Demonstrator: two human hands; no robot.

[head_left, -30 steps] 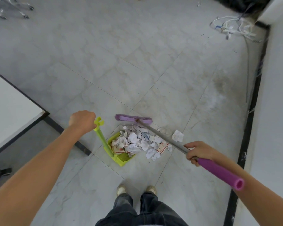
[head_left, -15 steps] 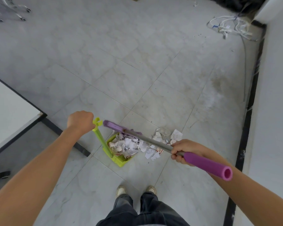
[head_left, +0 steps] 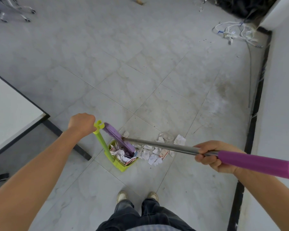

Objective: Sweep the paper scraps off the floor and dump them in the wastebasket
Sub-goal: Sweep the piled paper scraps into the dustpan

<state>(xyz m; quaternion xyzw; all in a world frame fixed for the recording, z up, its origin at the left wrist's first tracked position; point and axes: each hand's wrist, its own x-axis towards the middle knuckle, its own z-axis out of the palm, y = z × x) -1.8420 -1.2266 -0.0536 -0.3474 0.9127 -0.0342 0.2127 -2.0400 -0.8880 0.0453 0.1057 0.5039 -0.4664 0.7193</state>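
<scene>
Scraps (head_left: pixel 154 157): torn white paper pieces lie in a loose heap on the grey tiled floor (head_left: pixel 140 64), low in the centre of the frame. Some pieces lie inside the dustpan (head_left: pixel 122 165). The others spread from its mouth toward the right, under the broom shaft (head_left: pixel 160 145).
Dustpan: lime green, it stands on the floor at the left end of the heap, with the mouth turned to the right. A green handle (head_left: pixel 103 144) rises from its back toward the upper left.
Left grip (head_left: pixel 81 123): the fingers are curled round the top of the green handle, left of centre. The pan with its scraps lies below and to the right of this grip, at the other end of the handle.
Broom head (head_left: pixel 118 139): purple and tilted. Its lower end is pushed into the dustpan mouth among the scraps, and its upper end is just beside the top of the green handle.
Right grip (head_left: pixel 212 155): the fingers are wrapped round the metal shaft just where the purple foam sleeve (head_left: pixel 255 164) begins, at the right of the frame. The heap lies to the left of this grip, well apart from it, near the head end of the shaft.
Shoes (head_left: pixel 122 195): two light toes at the bottom centre, below the dustpan, with dark trousers behind them.
Bench (head_left: pixel 10 114): a white top with a dark edge at the left of the frame; its corner is near the left forearm.
Cables (head_left: pixel 235 33): a white tangle on the floor in the upper right, near the wall (head_left: pixel 282 97).
</scene>
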